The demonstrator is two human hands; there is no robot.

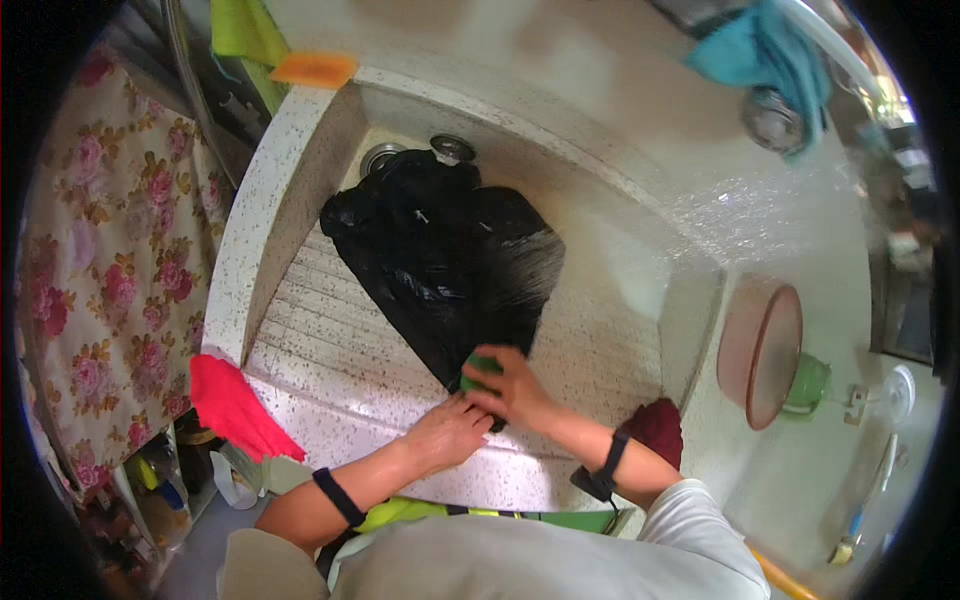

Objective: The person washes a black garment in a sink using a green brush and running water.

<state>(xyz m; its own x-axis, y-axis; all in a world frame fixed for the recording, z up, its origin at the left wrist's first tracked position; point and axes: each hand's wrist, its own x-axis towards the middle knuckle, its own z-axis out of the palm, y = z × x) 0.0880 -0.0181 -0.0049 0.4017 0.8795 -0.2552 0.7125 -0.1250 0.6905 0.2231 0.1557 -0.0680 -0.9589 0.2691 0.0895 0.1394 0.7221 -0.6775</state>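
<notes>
A wet black cloth (442, 240) lies spread over the ribbed slope of a speckled stone laundry sink (247, 225). Its narrow end runs up under both hands near the front rim. My left hand (452, 433) grips that end, with fingers bent over the fabric. Just above it, my right hand (517, 394) is closed around a rounded green object (481, 373), pressed against the cloth. Blur and my fingers hide what kind of object it is. The cloth's far end reaches the drain (380, 157), beside a metal strainer (453, 148).
A red cloth (240, 409) drapes over the front left corner, a maroon cloth (656, 431) over the front right. An orange sponge (315, 70) sits on the back left rim. A pink basin (757, 352) stands at the right. Floral curtain (120, 277) hangs left.
</notes>
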